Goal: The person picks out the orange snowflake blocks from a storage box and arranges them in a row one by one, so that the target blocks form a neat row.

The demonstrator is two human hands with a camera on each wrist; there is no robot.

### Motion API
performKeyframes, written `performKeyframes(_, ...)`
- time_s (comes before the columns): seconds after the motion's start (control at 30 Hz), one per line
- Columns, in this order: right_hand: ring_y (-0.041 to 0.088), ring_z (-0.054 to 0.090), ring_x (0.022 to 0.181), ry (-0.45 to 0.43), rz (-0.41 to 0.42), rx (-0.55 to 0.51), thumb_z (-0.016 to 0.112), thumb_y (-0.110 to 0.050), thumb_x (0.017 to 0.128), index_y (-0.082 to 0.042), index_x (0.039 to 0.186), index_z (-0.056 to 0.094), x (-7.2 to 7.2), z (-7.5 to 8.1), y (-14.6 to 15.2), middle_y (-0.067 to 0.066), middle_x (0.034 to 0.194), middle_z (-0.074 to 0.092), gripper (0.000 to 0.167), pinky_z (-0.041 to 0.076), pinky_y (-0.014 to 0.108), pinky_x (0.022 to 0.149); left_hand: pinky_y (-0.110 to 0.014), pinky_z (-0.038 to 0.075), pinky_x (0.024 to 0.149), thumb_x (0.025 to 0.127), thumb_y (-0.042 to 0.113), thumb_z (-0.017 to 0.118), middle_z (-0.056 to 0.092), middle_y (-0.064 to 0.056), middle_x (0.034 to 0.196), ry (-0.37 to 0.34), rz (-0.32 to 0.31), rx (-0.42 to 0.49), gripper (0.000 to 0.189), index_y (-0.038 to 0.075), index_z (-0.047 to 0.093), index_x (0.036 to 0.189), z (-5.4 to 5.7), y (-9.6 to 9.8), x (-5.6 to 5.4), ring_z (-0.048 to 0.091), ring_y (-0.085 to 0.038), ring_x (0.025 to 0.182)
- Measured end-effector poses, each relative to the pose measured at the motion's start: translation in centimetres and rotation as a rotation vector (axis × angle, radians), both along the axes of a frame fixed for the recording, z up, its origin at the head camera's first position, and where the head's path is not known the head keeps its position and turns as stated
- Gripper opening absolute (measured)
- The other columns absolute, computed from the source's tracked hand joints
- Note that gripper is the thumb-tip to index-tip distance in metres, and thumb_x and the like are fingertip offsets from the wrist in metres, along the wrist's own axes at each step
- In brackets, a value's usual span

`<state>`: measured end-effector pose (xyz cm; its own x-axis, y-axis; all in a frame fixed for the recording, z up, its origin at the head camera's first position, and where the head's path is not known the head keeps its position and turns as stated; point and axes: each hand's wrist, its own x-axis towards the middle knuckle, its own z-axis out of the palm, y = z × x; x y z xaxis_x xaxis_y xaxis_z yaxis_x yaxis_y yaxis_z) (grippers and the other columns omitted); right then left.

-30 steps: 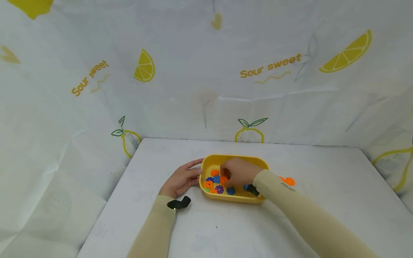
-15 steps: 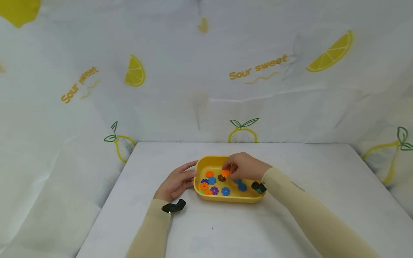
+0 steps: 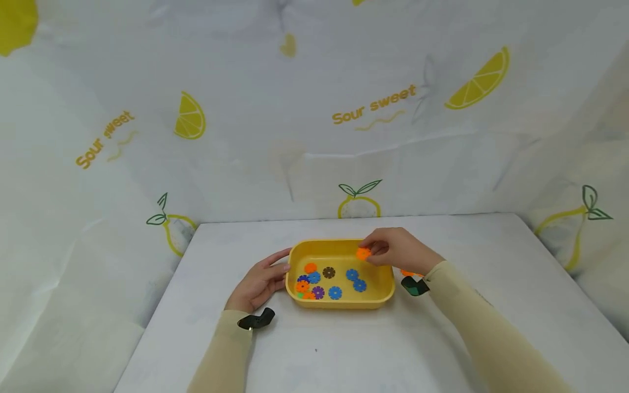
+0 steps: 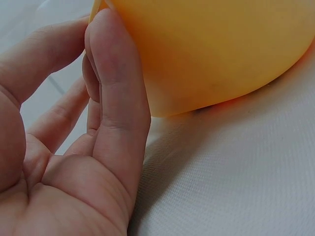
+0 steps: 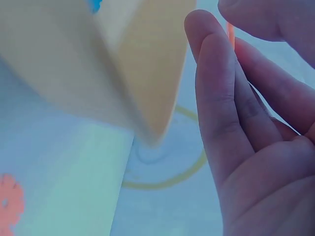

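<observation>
Left hand: fingers are bent slightly, their tips set opposite the thumb. Right hand: a pinch is formed between thumb and fingertips, its back turned up to the head camera. Left forearm and right forearm, both pale-sleeved, are angled inward, each being positioned behind its hand, nearer the person's body.

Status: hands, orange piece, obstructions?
Left hand touching left end of yellow tray. Right hand pinching orange piece near tray's far right corner. More orange pieces on table, right of tray; no obstruction seen.
</observation>
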<state>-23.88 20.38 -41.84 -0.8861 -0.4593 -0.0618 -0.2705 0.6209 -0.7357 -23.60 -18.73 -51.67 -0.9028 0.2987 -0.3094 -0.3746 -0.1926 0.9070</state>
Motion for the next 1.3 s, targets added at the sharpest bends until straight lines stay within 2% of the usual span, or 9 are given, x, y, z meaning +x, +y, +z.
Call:
performKeyframes(0.23, 0.017, 0.07, 0.104, 0.037, -0.147, -0.012, 0.08, -0.025, 0.097, -0.021, 0.128, 0.077, 1.4, -1.1, 4.5, 0.0, 0.117, 0.077, 0.031, 0.061, 0.029, 0.091, -0.035, 0.064, 0.098, 0.101, 0.023, 0.078, 0.07, -0.012, 0.144, 0.012, -0.02, -0.016, 0.063, 0.022, 0.054, 0.159, -0.2, -0.2, 0.2, 0.074, -0.021, 0.111)
performKeyframes(0.37, 0.019, 0.07, 0.108, 0.056, -0.226, -0.009, 0.08, -0.031, 0.098, -0.024, 0.13, 0.077, 2.3, -1.9, 7.0, 0.0, 0.121, 0.077, 0.033, 0.06, 0.028, 0.091, -0.034, 0.065, 0.096, 0.1, 0.023, 0.079, 0.071, -0.012, 0.143, -0.004, -0.013, -0.013, 0.063, 0.023, 0.055, 0.158, -0.3, -0.3, 0.4, 0.074, -0.02, 0.107)
performKeyframes(0.6, 0.02, 0.07, 0.106, 0.067, -0.317, 0.047, 0.081, -0.035, 0.098, -0.022, 0.133, 0.076, 3.4, -3.9, 10.4, 0.001, 0.119, 0.078, 0.037, 0.059, 0.034, 0.09, -0.034, 0.064, 0.098, 0.1, 0.022, 0.079, 0.07, -0.012, 0.143, -0.024, -0.003, 0.005, 0.06, 0.024, 0.058, 0.156, -0.3, -0.2, 0.6, 0.074, -0.021, 0.107)
performKeyframes(0.73, 0.02, 0.07, 0.106, 0.071, -0.349, 0.088, 0.081, -0.036, 0.098, -0.019, 0.134, 0.076, 3.6, -5.0, 11.8, 0.002, 0.116, 0.079, 0.04, 0.058, 0.033, 0.088, -0.033, 0.064, 0.098, 0.099, 0.023, 0.08, 0.071, -0.011, 0.142, -0.029, -0.002, 0.008, 0.062, 0.024, 0.057, 0.157, -0.3, -0.1, 0.8, 0.073, -0.021, 0.107)
performKeyframes(1.0, 0.023, 0.068, 0.107, 0.052, -0.373, 0.122, 0.081, -0.037, 0.097, -0.015, 0.131, 0.077, 3.9, -6.3, 13.5, 0.007, 0.121, 0.077, 0.04, 0.057, 0.033, 0.087, -0.031, 0.065, 0.095, 0.101, 0.02, 0.078, 0.074, -0.008, 0.135, -0.017, 0.001, 0.008, 0.063, 0.022, 0.054, 0.159, -0.2, 0.2, 0.8, 0.073, -0.018, 0.102)
performKeyframes(1.3, 0.019, 0.065, 0.099, 0.044, -0.377, 0.134, 0.082, -0.028, 0.096, -0.011, 0.128, 0.077, 3.9, -6.9, 13.6, 0.003, 0.108, 0.075, 0.036, 0.056, 0.03, 0.083, -0.032, 0.064, 0.097, 0.099, 0.023, 0.081, 0.072, -0.008, 0.14, -0.02, -0.003, -0.011, 0.065, 0.024, 0.054, 0.159, 0.2, 0.2, 0.2, 0.073, -0.02, 0.105)
